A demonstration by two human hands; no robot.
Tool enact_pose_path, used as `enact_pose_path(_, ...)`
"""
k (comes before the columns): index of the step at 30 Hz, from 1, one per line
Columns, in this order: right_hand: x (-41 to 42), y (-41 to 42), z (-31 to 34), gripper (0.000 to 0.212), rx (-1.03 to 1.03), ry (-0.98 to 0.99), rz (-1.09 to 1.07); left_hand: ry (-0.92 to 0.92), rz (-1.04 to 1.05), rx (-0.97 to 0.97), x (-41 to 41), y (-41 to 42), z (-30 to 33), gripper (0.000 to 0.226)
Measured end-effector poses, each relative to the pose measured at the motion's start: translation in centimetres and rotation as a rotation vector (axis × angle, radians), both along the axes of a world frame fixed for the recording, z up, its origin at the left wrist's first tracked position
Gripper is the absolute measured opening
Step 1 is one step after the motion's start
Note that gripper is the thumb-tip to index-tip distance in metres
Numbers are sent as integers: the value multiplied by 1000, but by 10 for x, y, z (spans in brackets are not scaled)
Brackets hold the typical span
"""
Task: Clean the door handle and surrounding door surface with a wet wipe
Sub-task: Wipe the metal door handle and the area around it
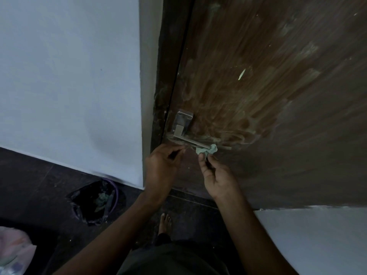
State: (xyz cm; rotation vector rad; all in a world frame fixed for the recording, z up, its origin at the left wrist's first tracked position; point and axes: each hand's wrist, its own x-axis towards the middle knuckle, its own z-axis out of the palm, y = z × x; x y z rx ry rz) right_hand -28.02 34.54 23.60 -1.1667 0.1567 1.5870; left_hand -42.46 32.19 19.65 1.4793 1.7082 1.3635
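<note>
A metal lever door handle (pixel 189 141) on a square plate sits at the left edge of a brown wooden door (pixel 278 86), whose surface shows pale smears and wipe streaks. My right hand (pixel 217 175) pinches a crumpled pale green wet wipe (pixel 206 150) against the underside of the lever's free end. My left hand (pixel 162 163) is just below and left of the lever, fingers curled with their tips near the handle's base; whether it touches the handle I cannot tell.
A white wall (pixel 69 76) and dark door frame (pixel 166 76) lie left of the door. A bin lined with a black bag (pixel 97 203), holding used wipes, stands on the dark floor at lower left. A plastic packet (pixel 12 253) lies at the bottom left corner. My bare foot (pixel 164 223) is below the hands.
</note>
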Motion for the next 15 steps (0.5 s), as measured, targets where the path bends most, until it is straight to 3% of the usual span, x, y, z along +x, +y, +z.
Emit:
enact_pose_path(6,-5,3,-3,11,16,-2,16,-104,-41,-56,11,-3,-2,11)
enact_pose_path(10,-31,7,-5,6,-20,-78,149,-140,-7,-51,15,-4,-3,10)
enact_pose_path(15,-34,6,-10,32,0,-133,149,-142,63,-60,5,-6,-4,8)
